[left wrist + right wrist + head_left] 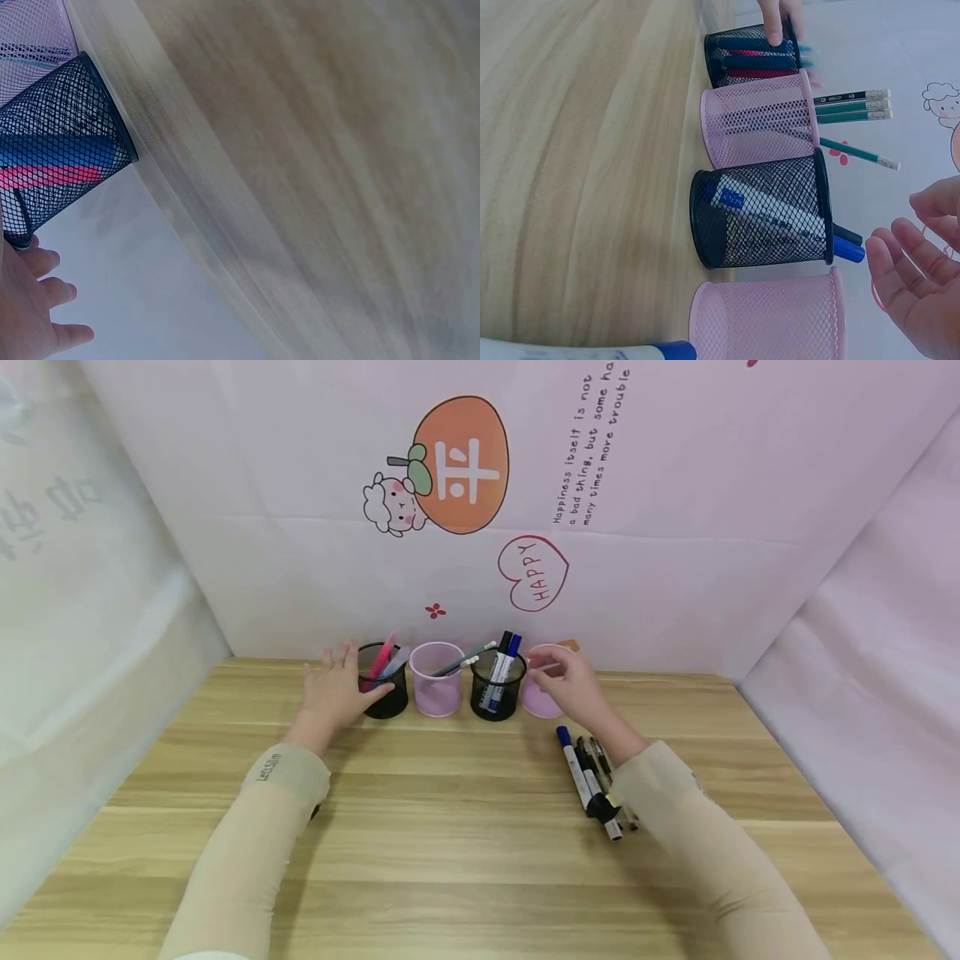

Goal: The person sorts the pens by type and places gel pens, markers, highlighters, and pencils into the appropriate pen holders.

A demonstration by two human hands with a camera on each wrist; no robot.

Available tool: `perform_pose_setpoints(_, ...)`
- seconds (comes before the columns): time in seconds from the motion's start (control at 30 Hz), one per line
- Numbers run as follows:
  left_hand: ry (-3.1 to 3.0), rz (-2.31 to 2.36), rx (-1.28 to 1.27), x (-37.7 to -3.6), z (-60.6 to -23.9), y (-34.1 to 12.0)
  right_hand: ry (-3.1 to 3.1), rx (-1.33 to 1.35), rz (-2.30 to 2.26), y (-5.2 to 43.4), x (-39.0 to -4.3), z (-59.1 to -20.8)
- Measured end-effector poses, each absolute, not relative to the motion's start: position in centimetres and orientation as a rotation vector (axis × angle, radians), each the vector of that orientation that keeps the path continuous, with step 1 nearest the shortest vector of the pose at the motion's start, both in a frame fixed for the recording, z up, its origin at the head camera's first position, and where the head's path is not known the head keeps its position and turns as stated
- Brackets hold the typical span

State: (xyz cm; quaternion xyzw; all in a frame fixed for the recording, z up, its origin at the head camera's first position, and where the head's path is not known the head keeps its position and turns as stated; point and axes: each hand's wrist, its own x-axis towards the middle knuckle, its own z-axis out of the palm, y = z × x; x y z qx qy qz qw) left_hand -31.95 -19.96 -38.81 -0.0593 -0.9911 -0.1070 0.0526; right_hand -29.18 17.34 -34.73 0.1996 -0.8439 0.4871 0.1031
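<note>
At the left end of the cup row, the left hand (332, 693) is spread around the black mesh cup (387, 703), thumb across its front; how firmly it touches is hard to judge. At the far right, the right hand (573, 687) is by the rim of the pink mesh cup (542, 704), thumb and fingers apart, loosely bent; nothing visible between them.

Next inward: pencils (855, 116) with eraser ends stand in the second cup, also pink (437, 695); a black-capped and a blue-capped marker (512, 647) lean in the third, black one. The leftmost holds a pink pen (380, 662) and bluish ones.

Looks mid-sort: three cups filled by kind, the last probably just starting. Left over on the tabletop (420, 835), lower right: a loose blue-capped marker (576, 772), more markers and black pens (603, 758).

Unclear: the right sleeve (720, 852) covers part of that pile, so no count. Tan bit (570, 644) behind the right fingers unidentified. Dark scrap (315, 812) beside the left sleeve (251, 835) mostly hidden. Right wrist view crops the last cup; its contents can't be confirmed.
</note>
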Motion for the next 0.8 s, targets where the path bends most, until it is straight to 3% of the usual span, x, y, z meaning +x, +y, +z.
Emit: perform_pose_setpoints(0.8, -3.012, -0.355, -0.183, -31.8, -38.7, -19.9, -2.609, 0.529, 1.401, 20.6, -26.7, -36.0)
